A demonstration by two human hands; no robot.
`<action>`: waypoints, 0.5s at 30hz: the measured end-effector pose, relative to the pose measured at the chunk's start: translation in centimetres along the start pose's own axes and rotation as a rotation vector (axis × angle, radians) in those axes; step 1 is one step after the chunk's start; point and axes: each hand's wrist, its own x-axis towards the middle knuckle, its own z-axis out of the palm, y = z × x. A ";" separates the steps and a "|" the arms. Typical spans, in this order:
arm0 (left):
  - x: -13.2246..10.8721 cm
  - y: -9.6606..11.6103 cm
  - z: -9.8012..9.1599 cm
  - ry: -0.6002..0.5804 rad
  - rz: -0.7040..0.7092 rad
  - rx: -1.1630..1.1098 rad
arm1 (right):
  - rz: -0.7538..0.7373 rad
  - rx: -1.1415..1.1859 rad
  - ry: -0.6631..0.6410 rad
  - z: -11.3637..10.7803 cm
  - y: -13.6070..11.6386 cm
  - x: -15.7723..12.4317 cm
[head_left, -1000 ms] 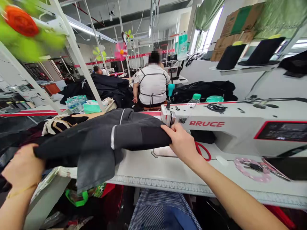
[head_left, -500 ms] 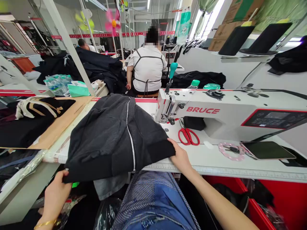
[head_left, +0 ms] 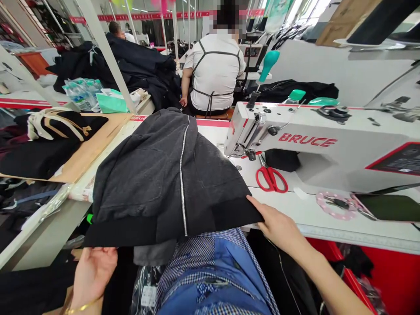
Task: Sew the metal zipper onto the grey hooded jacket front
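A dark grey zip-up jacket (head_left: pixel 154 175) with a black ribbed hem lies spread over the table edge, its silver zipper running down the front. My right hand (head_left: pixel 278 225) grips the hem's right end, thumb on top and fingers partly underneath. At the hem's left part, my left hand (head_left: pixel 95 271) is turned palm up, its curled fingers at the lower edge and partly hidden by the cloth. A grey piece of fabric hangs below the hem. Beyond the jacket's right side stands a white sewing machine (head_left: pixel 308 140).
Red-handled scissors (head_left: pixel 271 179), a pink beaded ring (head_left: pixel 336 205) and a phone (head_left: pixel 387 206) lie on the machine table. Folded black garments (head_left: pixel 42 153) rest on a board at left. A person in a white shirt (head_left: pixel 215 72) sits ahead, facing away.
The view has tilted down. My left hand has shifted right along the hem and turned palm up. My right hand still holds the right end, and the jacket front lies flatter.
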 end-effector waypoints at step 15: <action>-1.6 0.4 6.2 -0.315 -0.079 -0.568 | -0.246 0.260 0.033 0.0 -10.4 13.1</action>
